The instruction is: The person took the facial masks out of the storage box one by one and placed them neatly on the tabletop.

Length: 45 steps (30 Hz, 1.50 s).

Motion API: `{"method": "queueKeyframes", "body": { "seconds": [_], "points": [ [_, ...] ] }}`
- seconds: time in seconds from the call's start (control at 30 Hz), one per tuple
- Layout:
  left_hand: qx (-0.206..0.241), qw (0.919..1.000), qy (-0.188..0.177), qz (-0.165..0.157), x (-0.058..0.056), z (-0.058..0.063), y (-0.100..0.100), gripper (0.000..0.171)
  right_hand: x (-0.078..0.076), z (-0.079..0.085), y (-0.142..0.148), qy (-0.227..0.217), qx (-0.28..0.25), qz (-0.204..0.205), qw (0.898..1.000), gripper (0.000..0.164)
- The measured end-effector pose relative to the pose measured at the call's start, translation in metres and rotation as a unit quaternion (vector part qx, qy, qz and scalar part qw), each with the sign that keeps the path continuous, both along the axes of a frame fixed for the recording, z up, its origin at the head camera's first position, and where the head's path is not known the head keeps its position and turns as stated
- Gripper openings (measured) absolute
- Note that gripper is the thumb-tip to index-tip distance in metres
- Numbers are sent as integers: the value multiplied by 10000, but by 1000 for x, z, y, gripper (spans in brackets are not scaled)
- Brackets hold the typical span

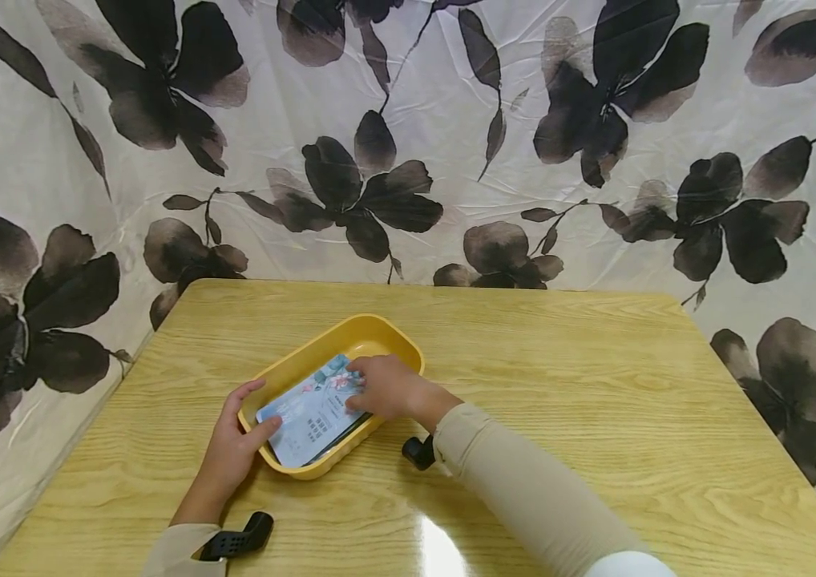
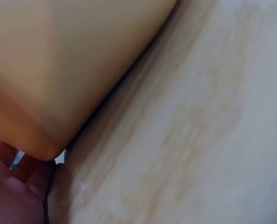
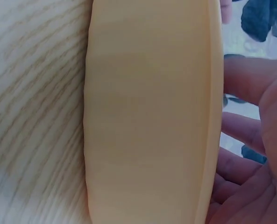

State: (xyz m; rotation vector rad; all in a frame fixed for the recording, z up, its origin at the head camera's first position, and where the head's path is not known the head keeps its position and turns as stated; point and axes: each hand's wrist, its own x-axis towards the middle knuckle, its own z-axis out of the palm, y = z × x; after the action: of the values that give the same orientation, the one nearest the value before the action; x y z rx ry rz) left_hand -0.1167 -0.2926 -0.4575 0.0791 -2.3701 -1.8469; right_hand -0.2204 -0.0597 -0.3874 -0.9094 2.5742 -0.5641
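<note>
A yellow plastic basin (image 1: 307, 474) stands at a slant on the table. In it lies a pale blue book (image 1: 302, 429) with pink flowers and printed characters on its cover. A dark edge shows beneath the book along the near side. My right hand (image 1: 388, 386) reaches over the basin's near rim and grips the book across its right end, thumb and fingers apart. My left hand (image 1: 228, 449) holds the basin's left end; its thumb comes over the rim to the book's corner. The left wrist view shows the left fingers (image 2: 24, 175) by the basin's corner, partly hidden.
The wood-grain table (image 1: 559, 377) extends far to the right of the basin. A floral cloth (image 1: 451, 144) hangs behind it. Black wrist devices (image 1: 238, 541) are on both arms, the right one close to the basin's near side.
</note>
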Motion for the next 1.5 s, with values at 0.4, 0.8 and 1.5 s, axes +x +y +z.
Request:
{"method": "queueKeyframes", "body": {
  "seconds": [0.4,0.8,1.5],
  "points": [
    [126,9999,7,-62,-2,-3,1,62,5,6,2,-1114,-1492,-605,9807,56],
    [-8,10000,-69,-61,-4,-3,2,62,16,3,-8,-807,-692,132,9942,52],
    [16,9998,183,23,2,-3,1,58,0,14,22,-536,-2313,-880,9674,39]
  ]
}}
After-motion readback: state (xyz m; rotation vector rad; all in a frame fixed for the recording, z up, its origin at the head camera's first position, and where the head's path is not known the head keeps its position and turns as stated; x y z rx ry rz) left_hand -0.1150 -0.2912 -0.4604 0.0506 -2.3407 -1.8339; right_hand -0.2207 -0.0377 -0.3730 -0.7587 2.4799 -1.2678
